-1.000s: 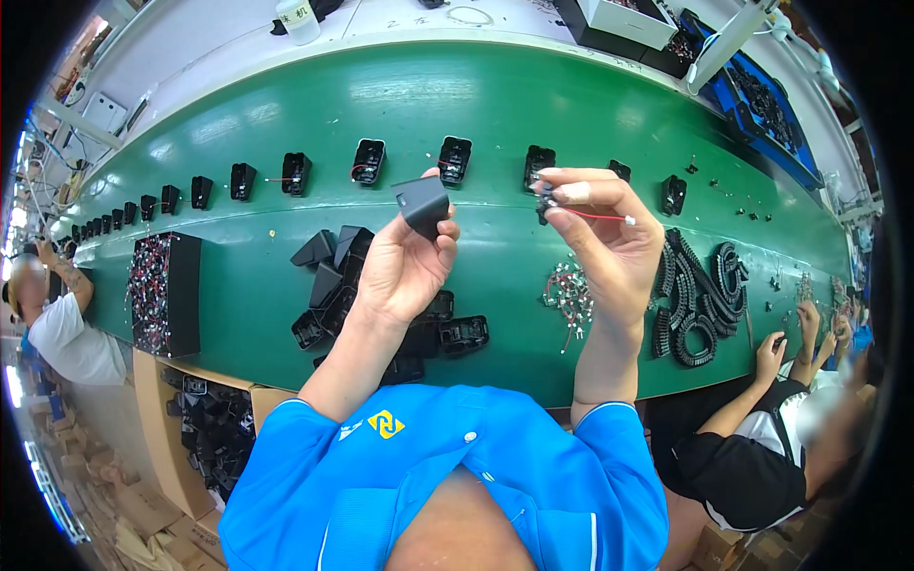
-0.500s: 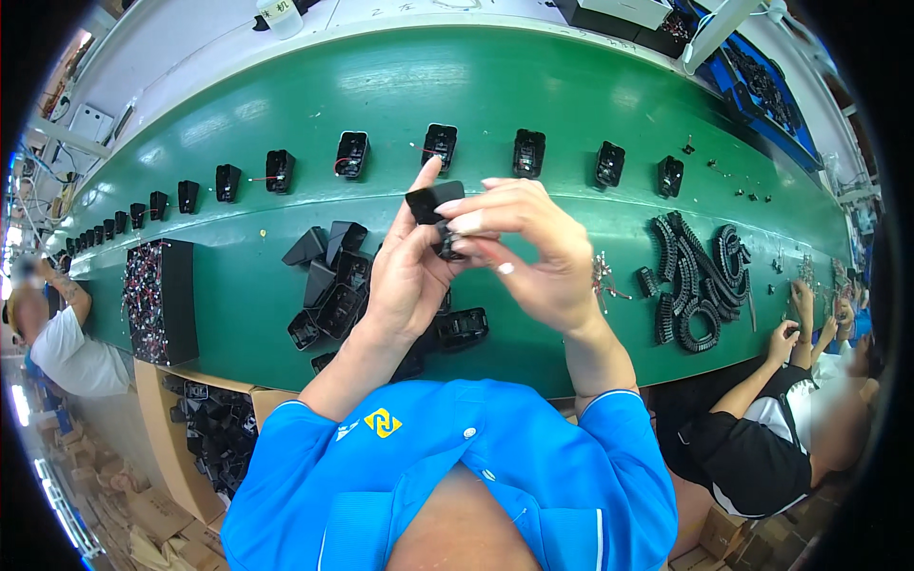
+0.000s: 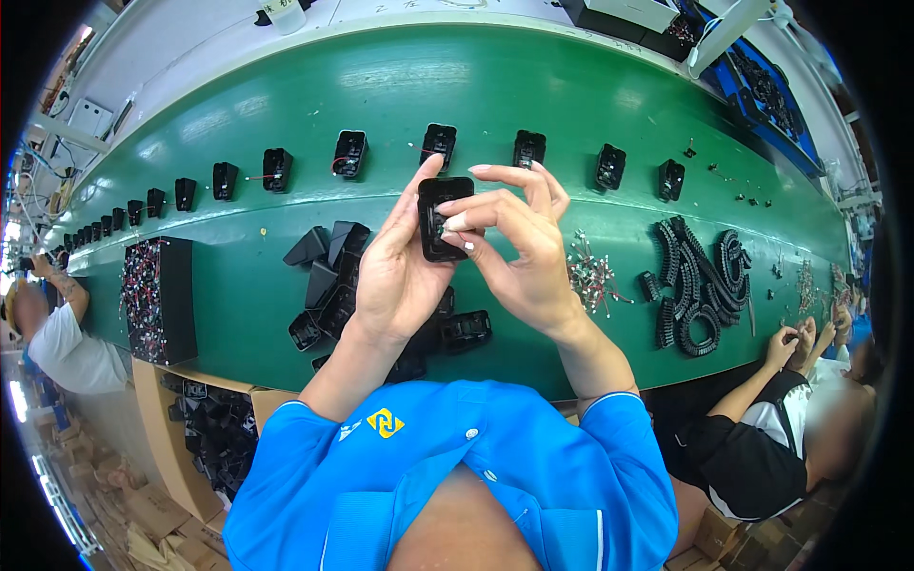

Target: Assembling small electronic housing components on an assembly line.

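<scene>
Right-hand fingers (image 3: 497, 218) pinch narrowly inside the black case (image 3: 431, 214), on what I can't tell; left hand (image 3: 392, 276) cradles it beside them.

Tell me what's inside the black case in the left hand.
The black case, in the left hand, shows dark inner surfaces, with detail hard to make out. The right hand covers part of the opening, hiding whatever lies beneath its fingers.
</scene>
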